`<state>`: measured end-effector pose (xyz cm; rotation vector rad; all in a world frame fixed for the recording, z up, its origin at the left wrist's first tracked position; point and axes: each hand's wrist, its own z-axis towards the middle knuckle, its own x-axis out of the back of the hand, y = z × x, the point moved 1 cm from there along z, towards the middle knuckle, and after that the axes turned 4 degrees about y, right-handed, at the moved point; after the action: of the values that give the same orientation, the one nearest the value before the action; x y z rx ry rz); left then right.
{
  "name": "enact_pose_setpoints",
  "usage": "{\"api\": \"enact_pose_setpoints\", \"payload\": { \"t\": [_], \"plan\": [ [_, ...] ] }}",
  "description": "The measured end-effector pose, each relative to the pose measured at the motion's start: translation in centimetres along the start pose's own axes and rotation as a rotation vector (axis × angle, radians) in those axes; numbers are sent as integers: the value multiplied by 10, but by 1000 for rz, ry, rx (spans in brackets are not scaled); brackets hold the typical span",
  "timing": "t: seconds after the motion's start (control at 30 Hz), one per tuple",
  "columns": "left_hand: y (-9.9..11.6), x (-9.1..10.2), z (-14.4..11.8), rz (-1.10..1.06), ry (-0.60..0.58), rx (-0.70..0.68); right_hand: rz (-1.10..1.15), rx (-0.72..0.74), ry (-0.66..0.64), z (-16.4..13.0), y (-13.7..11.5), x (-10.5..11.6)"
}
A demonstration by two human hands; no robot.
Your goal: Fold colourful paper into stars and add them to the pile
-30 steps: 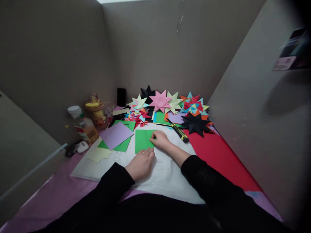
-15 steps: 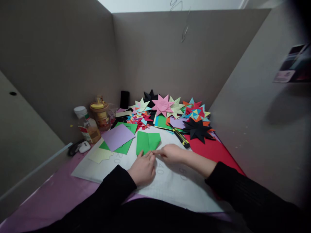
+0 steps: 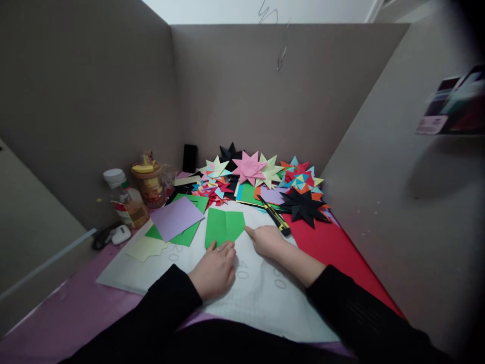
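Observation:
A green paper sheet (image 3: 223, 226) lies on the white gridded mat (image 3: 212, 283), with its lower right corner folded in along a diagonal. My left hand (image 3: 215, 268) rests flat on the mat, fingertips on the sheet's near edge. My right hand (image 3: 268, 239) presses its fingertips against the folded edge at the sheet's right side. Neither hand lifts anything.
A purple sheet (image 3: 176, 217) lies on green sheets to the left. Folded paper stars (image 3: 265, 174) pile at the back. A yellow-black utility knife (image 3: 276, 216) lies right of the sheet, by red paper (image 3: 333, 247). A bottle (image 3: 123, 197) and jar (image 3: 148, 182) stand at left. Partition walls enclose the desk.
The sheet's right corner got folded in. My right hand slid from the sheet's top down along the fold, then to its right edge. My left hand stayed on the near edge.

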<state>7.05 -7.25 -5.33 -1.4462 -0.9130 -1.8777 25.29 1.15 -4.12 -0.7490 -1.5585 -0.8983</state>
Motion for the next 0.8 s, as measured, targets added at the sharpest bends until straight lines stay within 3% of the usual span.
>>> {"api": "enact_pose_setpoints", "payload": {
  "t": [0.2, 0.3, 0.37, 0.43, 0.5, 0.57, 0.7, 0.8],
  "plan": [
    [-1, -1, 0, 7, -3, -5, 84, -52, 63, 3, 7, -10],
    [-1, -1, 0, -11, -5, 6, 167, -41, 244, 1, 8, -14],
    [-2, -1, 0, -23, 0, 5, 247, 75, 397, -1, 5, -17],
    [-3, 0, 1, -36, 13, -1, 341, 292, 462, -2, -1, -21],
    [-5, 3, 1, -56, 27, -4, 419, 474, 431, -2, -7, -25],
    [-8, 5, 2, -80, 29, 6, 457, 526, 375, -1, -11, -28],
    [-14, 9, 1, -102, 28, 67, 482, 466, 346, 2, -14, -27],
    [-15, 8, 1, -112, 73, 38, 502, 363, 341, 5, -12, -26]
  ]
}}
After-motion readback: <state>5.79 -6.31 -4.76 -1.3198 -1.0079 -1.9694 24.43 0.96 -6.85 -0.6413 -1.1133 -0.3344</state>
